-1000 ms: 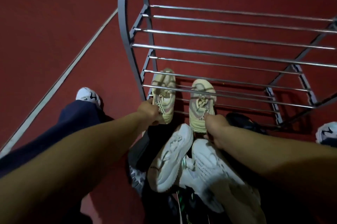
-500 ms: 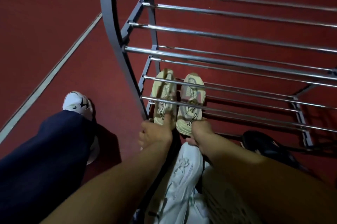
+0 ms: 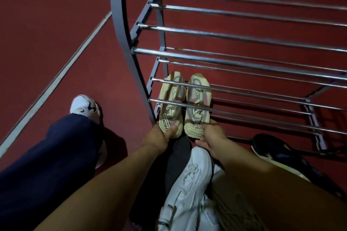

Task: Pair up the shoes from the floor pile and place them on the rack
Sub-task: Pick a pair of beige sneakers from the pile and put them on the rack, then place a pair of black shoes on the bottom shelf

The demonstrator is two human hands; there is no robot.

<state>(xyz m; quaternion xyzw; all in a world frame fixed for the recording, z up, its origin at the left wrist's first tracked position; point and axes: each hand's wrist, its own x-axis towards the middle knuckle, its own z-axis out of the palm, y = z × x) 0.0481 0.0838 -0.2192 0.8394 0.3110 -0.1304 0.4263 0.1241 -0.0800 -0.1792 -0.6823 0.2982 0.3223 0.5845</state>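
Observation:
Two cream sneakers lie side by side, toes pointing away, on the lowest tier of the grey metal shoe rack (image 3: 120,29) at its left end. My left hand (image 3: 159,136) grips the heel of the left cream sneaker (image 3: 171,103). Around the heel of the right cream sneaker (image 3: 198,106) my right hand (image 3: 213,136) is closed. Chrome bars of the upper tiers cross over both shoes. Below my hands, a white sneaker (image 3: 189,183) lies in the floor pile, partly covered by my right forearm.
A black shoe (image 3: 270,146) lies on the red floor by the rack's front right foot. A dark shoe (image 3: 174,155) sits between my forearms. My left leg in navy trousers and a white trainer (image 3: 84,105) stands left of the rack. A white line (image 3: 62,76) crosses the floor.
Both hands have pushed the cream sneakers further in under the rack's bars and brought them close together. The camera has moved nearer to the rack.

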